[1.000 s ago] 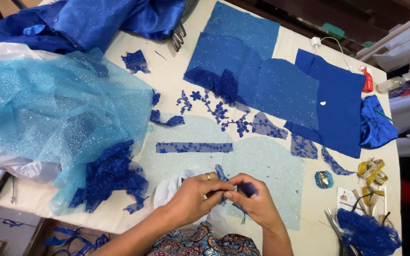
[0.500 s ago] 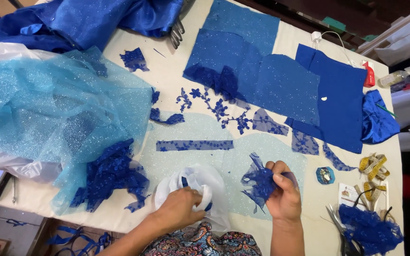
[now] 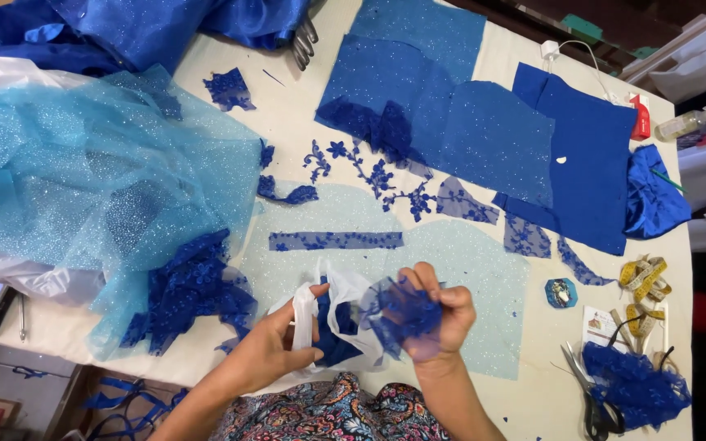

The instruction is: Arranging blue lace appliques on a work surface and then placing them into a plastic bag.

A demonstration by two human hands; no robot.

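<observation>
My right hand [image 3: 439,314], out over the pale blue panel [image 3: 484,269] half a second ago, has brought its clenched bunch of blue lace scraps [image 3: 402,314] to the white plastic bag [image 3: 328,310] (mouth pinched open by my left hand [image 3: 275,347]), so bagging looks close.

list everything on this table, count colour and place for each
white plastic bag: 1, white, near edge, mouth held open
lace scrap bundle: 1, dark blue, at bag mouth
lace strip: 1, blue, table middle
glitter tulle: 1, light blue, left side
lace pile: 1, dark blue, left of bag
cut fabric panels: several, blue, top middle
tape measure: 1, yellow, right edge
scissors: 1, dark handles, bottom right
left hand: holds bag
right hand: grips lace scrap bundle
</observation>
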